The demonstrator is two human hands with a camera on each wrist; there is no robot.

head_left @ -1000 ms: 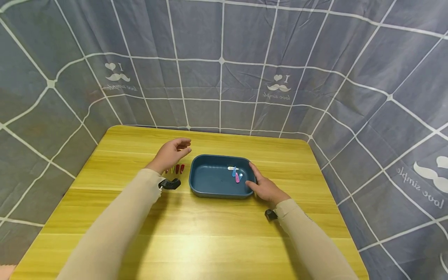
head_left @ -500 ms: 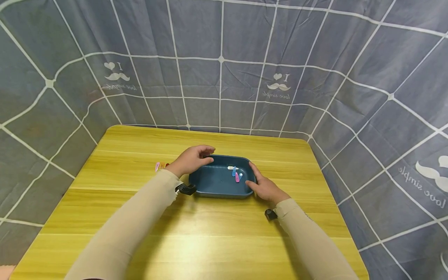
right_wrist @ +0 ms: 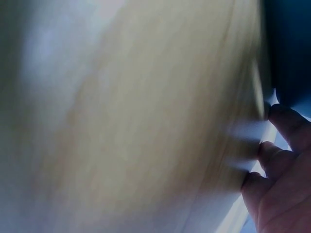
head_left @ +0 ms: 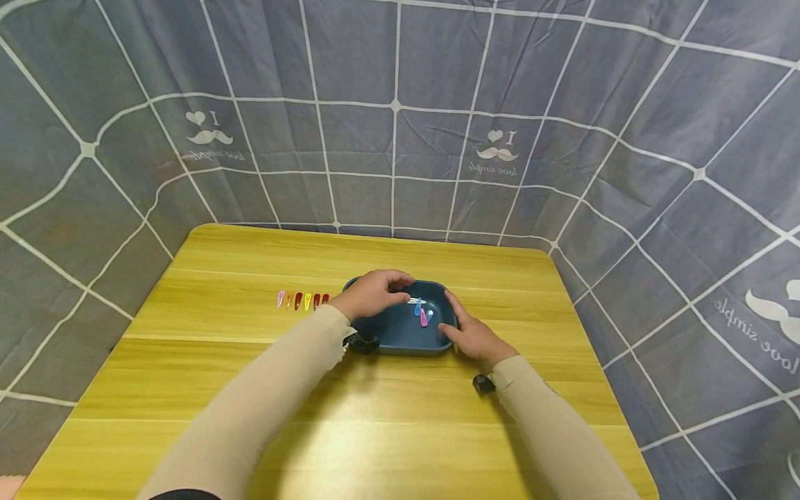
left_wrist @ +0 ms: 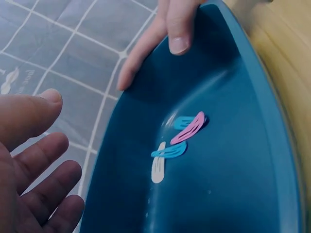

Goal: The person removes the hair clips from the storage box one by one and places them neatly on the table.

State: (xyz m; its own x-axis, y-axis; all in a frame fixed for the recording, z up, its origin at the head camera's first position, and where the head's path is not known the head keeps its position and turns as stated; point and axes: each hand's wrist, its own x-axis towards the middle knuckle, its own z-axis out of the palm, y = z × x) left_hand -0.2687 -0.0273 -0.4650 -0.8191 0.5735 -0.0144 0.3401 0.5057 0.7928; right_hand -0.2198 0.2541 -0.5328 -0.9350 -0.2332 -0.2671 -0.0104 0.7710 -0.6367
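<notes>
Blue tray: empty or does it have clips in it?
Not empty. The blue tray holds a few hair clips: a white one, two blue and a pink, lying loosely overlapped on its floor below the left hand.

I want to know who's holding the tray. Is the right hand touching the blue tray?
Touching. In the left wrist view the right hand has its thumb inside the blue tray and its fingers behind the wall.

yellow wood table [head_left: 375, 430]; blue tray [head_left: 400, 335] between both hands; row of clips [head_left: 303, 300] just left of left hand [head_left: 371, 294].
</notes>
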